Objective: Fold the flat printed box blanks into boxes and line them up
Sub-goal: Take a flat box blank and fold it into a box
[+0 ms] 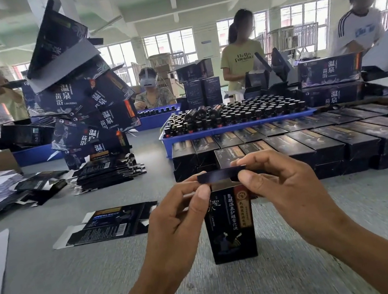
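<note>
1. Standing upright on the grey table [57,285], near the middle of the view: a dark printed box [229,225] with a column of gold characters and a red-and-gold label strip down its front.
2. At its top, a dark closing flap [220,175], bent over above the box opening.
3. Left hand [175,224]: thumb and forefinger pinching the left end of the flap, other fingers curled loosely beside the box.
4. Right hand [282,191]: thumb and forefinger pinching the right end of the same flap, remaining fingers curled behind.
5. Just left of the hands, lying flat on the table: one unfolded box blank [108,224], barcode side up.
6. Further left and behind: a low stack of flat blanks [105,173], with more blanks scattered beside it.
7. Behind the hands and running to the right: rows of folded boxes [315,144], lined up side by side and touching.
8. Beyond those rows: a blue tray [235,127] packed with dark bottles [246,112], a few lying across the tops.
9. Upper left: a leaning tower of large printed cartons [82,98], tilted at differing angles.
10. Across the table: several people at work, two wearing headsets; stacked large cartons at right [329,70].
</note>
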The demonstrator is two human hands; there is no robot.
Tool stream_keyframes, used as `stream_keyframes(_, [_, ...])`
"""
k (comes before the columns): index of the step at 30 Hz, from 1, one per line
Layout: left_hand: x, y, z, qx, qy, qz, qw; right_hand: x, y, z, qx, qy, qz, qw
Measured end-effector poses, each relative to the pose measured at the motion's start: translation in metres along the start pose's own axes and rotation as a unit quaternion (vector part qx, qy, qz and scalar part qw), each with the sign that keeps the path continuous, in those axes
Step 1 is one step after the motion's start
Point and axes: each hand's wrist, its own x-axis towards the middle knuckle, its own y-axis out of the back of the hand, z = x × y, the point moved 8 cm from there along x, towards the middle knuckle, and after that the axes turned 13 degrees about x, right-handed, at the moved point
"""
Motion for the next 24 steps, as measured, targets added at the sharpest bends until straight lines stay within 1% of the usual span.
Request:
stream_keyframes(5, [-0.0015, 0.0037, 0.0008, 0.013, -0.011, 0.031, 0.999, -0.0026, -0.0035, -0.0001, -0.018, -0.008, -0.017, 1.0])
stream_keyframes(9, [0.0011, 0.0051, -0.0043, -0.015, 0.018, 0.041, 0.999, -0.0029, -0.0041, -0.0016, -0.023, -0.005, -0.017, 1.0])
stream_keyframes(13, [0.0017, 0.0066, -0.0082, -0.041, 0.028, 0.039, 0.998, -0.0029, -0.0042, -0.0016, -0.041, 0.008, -0.018, 0.999])
stream_keyframes(18, [-0.0005, 0.005, -0.0046, -0.006, 0.004, 0.024, 1.0, -0.004, -0.003, 0.0013, -0.114, 0.036, -0.037, 0.992])
stream_keyframes(24, [0.0025, 0.0089, -0.0035, 0.06, -0.005, 0.016, 0.998, -0.0033, -0.0017, 0.0045, -0.141, 0.064, -0.046, 0.987])
